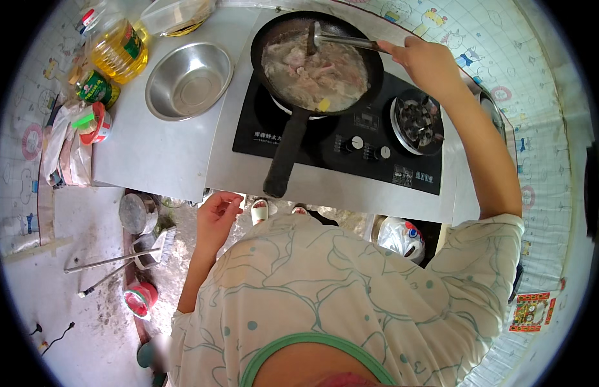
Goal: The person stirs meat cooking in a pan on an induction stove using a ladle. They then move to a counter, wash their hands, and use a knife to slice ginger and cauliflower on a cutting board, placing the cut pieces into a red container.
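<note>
A long-handled metal spatula [345, 41] is gripped by my right hand [420, 63] at the upper right. Its head dips into pale meat pieces in cloudy liquid [323, 77], and a yellow slice lies near the front of the liquid. All this sits in a black frying pan [374, 67] on the left burner of a black two-burner gas stove [323, 150]. The pan's handle [285, 159] points toward me. My left hand [219, 213] hangs at the counter's front edge, left of the pan handle, fingers loosely curled. Nothing is visible in it.
A steel basin [188, 82] stands left of the stove. Behind it are an oil jug [118, 51], a green-labelled bottle [97, 88], a red tub [98, 126] and a clear plastic container [176, 17]. The right burner [418, 121] holds no pan. Broom and dustpan [152, 249] are on the floor.
</note>
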### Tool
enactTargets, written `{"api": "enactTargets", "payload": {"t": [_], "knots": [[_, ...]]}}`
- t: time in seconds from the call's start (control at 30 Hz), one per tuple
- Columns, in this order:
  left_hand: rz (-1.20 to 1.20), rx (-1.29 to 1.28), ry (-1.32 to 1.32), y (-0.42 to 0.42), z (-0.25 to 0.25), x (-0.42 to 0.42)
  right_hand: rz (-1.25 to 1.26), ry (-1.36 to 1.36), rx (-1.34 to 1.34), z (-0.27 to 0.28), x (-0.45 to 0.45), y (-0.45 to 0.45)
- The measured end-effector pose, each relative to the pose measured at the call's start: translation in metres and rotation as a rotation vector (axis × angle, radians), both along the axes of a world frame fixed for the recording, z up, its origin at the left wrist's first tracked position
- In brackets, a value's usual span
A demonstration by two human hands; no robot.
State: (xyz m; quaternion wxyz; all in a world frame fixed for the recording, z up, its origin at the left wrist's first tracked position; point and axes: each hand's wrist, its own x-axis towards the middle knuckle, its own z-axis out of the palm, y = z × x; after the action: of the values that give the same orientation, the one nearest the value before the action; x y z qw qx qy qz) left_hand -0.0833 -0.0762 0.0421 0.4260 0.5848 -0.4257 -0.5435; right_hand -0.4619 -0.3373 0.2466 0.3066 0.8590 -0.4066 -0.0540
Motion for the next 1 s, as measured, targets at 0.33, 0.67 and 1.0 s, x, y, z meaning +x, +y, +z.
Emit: {"api": "enactTargets", "payload": {"t": [0.33, 0.67, 1.0], "knots": [[0.023, 0.02, -0.015, 0.003, 0.003, 0.001, -0.02, -0.173, 0.003, -0.007, 0.006, -0.005], [-0.019, 0.006, -0.009, 0.003, 0.005, -0.008, -0.074, -0.469, 0.302, -0.034, -0.004, -0.004], [-0.067, 0.003, -0.021, 0.007, 0.007, -0.014, -0.615, -1.311, 0.851, -0.058, 0.001, -0.005]]}}
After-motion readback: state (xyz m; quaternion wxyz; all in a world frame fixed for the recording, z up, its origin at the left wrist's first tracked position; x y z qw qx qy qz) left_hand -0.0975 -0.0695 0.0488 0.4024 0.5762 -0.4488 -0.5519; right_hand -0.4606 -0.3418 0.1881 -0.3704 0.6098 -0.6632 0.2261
